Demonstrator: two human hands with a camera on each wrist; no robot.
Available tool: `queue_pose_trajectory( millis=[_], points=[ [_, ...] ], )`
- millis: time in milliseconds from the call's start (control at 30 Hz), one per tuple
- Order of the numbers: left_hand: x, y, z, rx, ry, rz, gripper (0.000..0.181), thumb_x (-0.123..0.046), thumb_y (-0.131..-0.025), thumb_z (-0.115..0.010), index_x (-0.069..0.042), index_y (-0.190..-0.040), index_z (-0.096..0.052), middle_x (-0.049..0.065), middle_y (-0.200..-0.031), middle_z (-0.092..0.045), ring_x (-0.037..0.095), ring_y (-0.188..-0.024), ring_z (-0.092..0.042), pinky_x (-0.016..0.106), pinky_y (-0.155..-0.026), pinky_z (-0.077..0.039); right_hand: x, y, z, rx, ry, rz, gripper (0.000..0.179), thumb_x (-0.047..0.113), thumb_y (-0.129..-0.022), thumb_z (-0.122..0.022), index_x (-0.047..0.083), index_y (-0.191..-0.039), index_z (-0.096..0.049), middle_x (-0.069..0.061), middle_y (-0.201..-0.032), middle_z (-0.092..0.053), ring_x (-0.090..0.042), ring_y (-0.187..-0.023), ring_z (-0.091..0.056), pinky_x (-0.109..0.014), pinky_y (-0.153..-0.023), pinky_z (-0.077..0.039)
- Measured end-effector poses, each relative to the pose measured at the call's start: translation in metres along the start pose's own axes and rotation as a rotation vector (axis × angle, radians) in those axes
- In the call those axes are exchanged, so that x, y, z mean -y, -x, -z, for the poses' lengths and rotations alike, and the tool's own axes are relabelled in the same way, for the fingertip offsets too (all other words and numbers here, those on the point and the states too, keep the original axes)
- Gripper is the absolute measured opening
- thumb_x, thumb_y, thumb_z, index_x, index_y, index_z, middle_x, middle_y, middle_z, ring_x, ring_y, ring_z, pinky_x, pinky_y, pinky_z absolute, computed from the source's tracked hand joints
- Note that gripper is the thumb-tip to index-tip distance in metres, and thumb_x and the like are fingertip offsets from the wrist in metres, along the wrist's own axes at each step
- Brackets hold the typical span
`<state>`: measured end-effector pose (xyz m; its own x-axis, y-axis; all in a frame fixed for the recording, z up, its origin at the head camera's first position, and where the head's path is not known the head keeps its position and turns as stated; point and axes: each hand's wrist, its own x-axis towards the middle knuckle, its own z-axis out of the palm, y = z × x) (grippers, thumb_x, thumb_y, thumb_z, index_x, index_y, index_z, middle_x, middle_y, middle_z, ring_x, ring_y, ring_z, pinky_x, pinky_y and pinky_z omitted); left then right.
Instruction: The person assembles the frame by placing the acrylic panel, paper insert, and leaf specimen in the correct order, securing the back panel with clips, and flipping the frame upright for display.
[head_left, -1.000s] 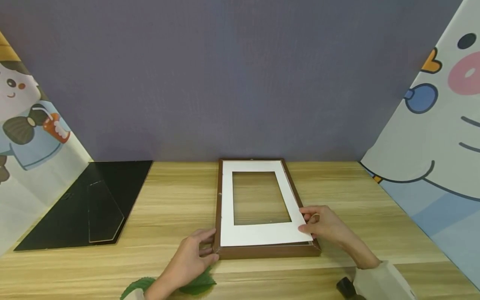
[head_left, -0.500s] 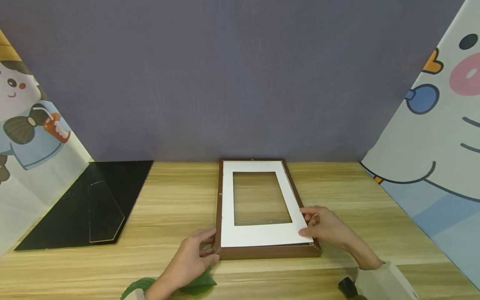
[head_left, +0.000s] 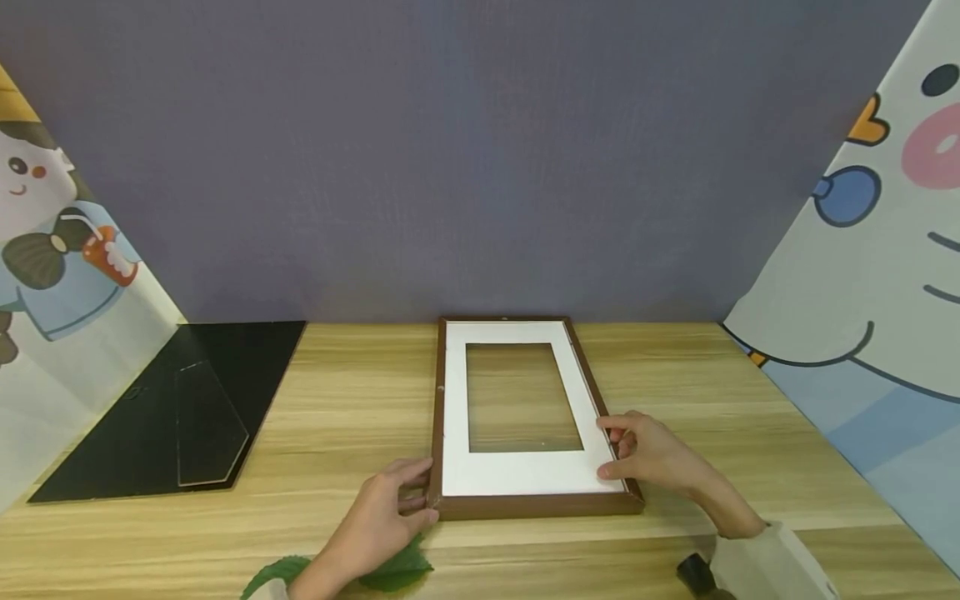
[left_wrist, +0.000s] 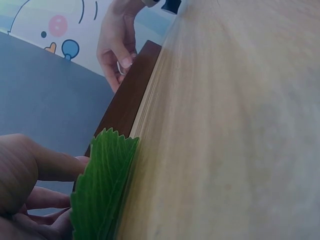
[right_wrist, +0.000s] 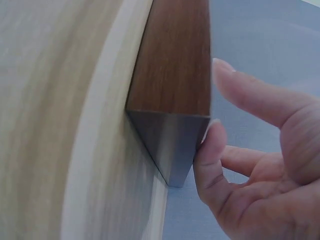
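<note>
A brown picture frame [head_left: 536, 505] lies on the table, with a white mat [head_left: 517, 475] inside it. Through the mat's rectangular window the wood grain is visible. My left hand [head_left: 378, 512] grips the frame's near left corner, fingers along the side and thumb at the front; a leaf partly covers this hold in the left wrist view. At the near right, my right hand [head_left: 652, 450] rests its thumb and index fingertip on the mat's edge. Its other fingers bend beside the frame's outer side [right_wrist: 170, 65].
On the left lies a black backing board [head_left: 225, 400] with its stand folded flat. A green leaf [head_left: 397, 568] is under my left wrist. Behind the wooden table [head_left: 360, 400] rises a grey wall [head_left: 480, 167], flanked by cartoon-printed panels [head_left: 840, 275].
The mat's near right corner, slightly raised before, has gone down so that the mat lies flat in the frame. My right thumb has lowered a little; my left hand has stayed put.
</note>
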<state>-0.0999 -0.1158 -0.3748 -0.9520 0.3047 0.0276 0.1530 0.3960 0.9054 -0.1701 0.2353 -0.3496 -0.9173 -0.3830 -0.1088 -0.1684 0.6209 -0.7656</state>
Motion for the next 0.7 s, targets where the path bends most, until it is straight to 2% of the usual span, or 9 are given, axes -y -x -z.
queue_pose_trajectory(
  millis=[233,533,700],
  points=[
    [0.0,-0.001,0.001,0.004,-0.002,0.01,0.061,0.003,-0.079,-0.072,0.016,-0.131,-0.044,0.036,-0.13,-0.045,0.043,-0.109,-0.059,0.023,-0.081,-0.055,-0.002,-0.003,0.002,0.004,-0.014,0.033,0.066,0.01,-0.074,-0.08,-0.015,-0.127,-0.049,-0.012,-0.097,-0.048,-0.013,-0.077,-0.05,-0.019,-0.063,-0.045],
    [0.001,-0.001,0.001,0.016,0.015,0.027,0.062,0.002,-0.079,-0.072,0.016,-0.132,-0.043,0.036,-0.131,-0.045,0.042,-0.11,-0.059,0.024,-0.081,-0.056,-0.004,-0.009,0.008,-0.027,-0.031,-0.001,0.06,0.01,-0.077,-0.078,-0.013,-0.126,-0.051,-0.016,-0.103,-0.05,-0.021,-0.086,-0.053,-0.022,-0.066,-0.048],
    [0.002,-0.001,0.001,0.014,0.013,0.023,0.062,0.001,-0.079,-0.072,0.016,-0.132,-0.044,0.035,-0.13,-0.046,0.043,-0.111,-0.057,0.026,-0.082,-0.056,-0.006,-0.013,0.011,-0.052,-0.03,0.012,0.059,0.01,-0.08,-0.075,-0.015,-0.127,-0.049,-0.023,-0.11,-0.051,-0.024,-0.092,-0.053,-0.026,-0.067,-0.049]
  ],
)
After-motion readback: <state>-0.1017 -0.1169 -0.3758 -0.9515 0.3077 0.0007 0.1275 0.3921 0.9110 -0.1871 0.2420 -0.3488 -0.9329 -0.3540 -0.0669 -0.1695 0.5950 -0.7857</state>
